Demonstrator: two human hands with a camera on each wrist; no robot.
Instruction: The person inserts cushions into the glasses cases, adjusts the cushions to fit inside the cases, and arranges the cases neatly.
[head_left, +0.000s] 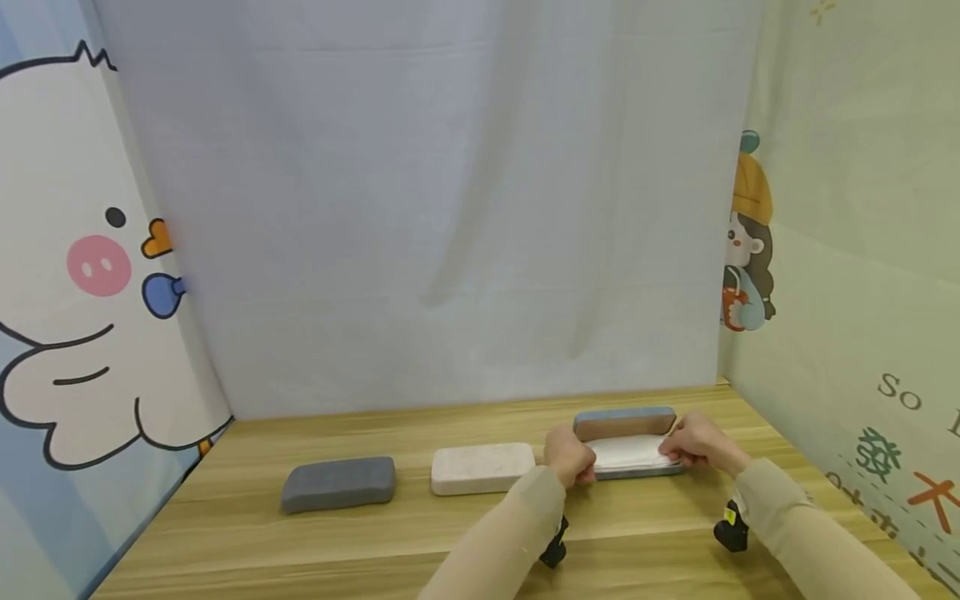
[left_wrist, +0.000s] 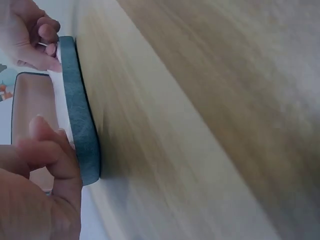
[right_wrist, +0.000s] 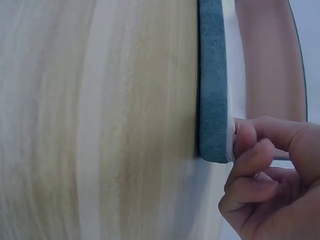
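Observation:
An opened blue glasses case lies at the right of the table, its lid raised at the back and its inside lined in tan. Over its lower half spreads a thin white cloth, whose edge runs along the front rim. With curled fingers my left hand pinches the cloth at the case's left end. At the opposite end my right hand holds the cloth's corner between thumb and forefinger, seen close up in the right wrist view beside the blue wall. The cloth hides whatever lies under it.
A white glasses case, closed, sits just left of my left hand. Further left is a closed dark grey case. The wooden table ends at a pale curtain behind, with printed cloth walls on both sides.

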